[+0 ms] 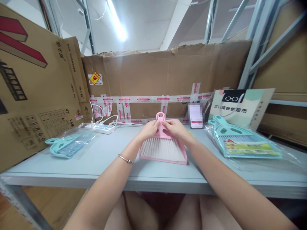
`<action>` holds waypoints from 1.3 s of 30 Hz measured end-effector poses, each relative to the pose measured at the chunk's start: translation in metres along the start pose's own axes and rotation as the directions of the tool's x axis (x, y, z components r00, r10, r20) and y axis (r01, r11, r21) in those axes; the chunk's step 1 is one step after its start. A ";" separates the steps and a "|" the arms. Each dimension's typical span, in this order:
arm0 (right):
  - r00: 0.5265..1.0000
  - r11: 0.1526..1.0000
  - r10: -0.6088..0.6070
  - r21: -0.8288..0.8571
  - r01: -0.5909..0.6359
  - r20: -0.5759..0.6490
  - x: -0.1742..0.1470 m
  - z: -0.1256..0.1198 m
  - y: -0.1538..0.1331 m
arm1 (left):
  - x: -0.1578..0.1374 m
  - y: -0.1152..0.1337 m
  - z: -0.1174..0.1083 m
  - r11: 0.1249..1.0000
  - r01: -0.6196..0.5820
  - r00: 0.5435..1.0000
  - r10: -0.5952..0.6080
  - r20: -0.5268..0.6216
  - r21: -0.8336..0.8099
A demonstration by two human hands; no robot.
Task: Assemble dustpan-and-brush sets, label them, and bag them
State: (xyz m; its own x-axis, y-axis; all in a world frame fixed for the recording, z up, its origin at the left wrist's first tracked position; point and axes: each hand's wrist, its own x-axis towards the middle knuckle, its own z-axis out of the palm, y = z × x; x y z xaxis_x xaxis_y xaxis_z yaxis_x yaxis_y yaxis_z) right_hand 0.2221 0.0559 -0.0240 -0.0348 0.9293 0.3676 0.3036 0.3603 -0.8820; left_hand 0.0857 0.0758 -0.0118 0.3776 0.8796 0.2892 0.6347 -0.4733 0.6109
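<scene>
A pink hand brush with white bristles lies nested in a pink dustpan, near the middle of the table. Both handles point away from me, and the bristles face the front edge. My left hand pinches the handle part from the left. From the right, my right hand grips the same part, thumb close to the other thumb. The fingers behind the handle are partly hidden, so I cannot tell whether they hold the brush, the dustpan or both.
A teal brush set in clear plastic lies left; another wrapped teal set lies right. Behind stand a power strip with white cables, a phone and a paper bag. Cardboard closes off the back; a large box borders the left.
</scene>
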 end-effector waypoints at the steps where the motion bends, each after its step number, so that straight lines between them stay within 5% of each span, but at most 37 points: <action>1: 1.000 0.999 -0.017 -0.037 0.017 -0.001 -0.001 0.000 -0.001 | -0.001 -0.001 0.002 0.999 0.015 1.000 -0.016 -0.025 -0.034; 7: 0.995 0.982 -0.097 -0.164 0.094 -0.008 -0.002 -0.001 -0.005 | -0.010 -0.001 0.002 0.948 0.027 0.997 -0.050 -0.063 -0.317; 14: 1.000 0.999 -0.011 0.033 0.010 0.023 -0.002 -0.001 -0.002 | -0.013 0.002 -0.001 0.889 0.052 0.996 -0.077 -0.037 -0.454; 27: 1.000 1.000 0.014 0.017 -0.013 -0.016 0.003 -0.002 0.001 | -0.016 0.007 -0.001 0.913 0.080 0.993 -0.108 -0.049 -0.400; 34: 0.992 0.987 0.082 0.131 -0.095 0.099 -0.003 -0.005 -0.004 | -0.017 0.002 -0.001 0.901 0.050 0.993 -0.090 -0.072 -0.431; 39: 0.998 0.995 0.062 0.074 -0.064 0.031 0.002 -0.001 0.003 | -0.014 -0.002 0.004 0.948 0.027 0.988 -0.073 -0.135 -0.316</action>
State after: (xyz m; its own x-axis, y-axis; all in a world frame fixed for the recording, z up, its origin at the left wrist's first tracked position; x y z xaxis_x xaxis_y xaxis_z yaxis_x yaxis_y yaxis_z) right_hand 0.2238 0.0589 -0.0253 -0.0458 0.9519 0.3030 0.2344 0.3051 -0.9230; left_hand 0.0818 0.0644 -0.0199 0.2358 0.9101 0.3408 0.3987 -0.4104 0.8202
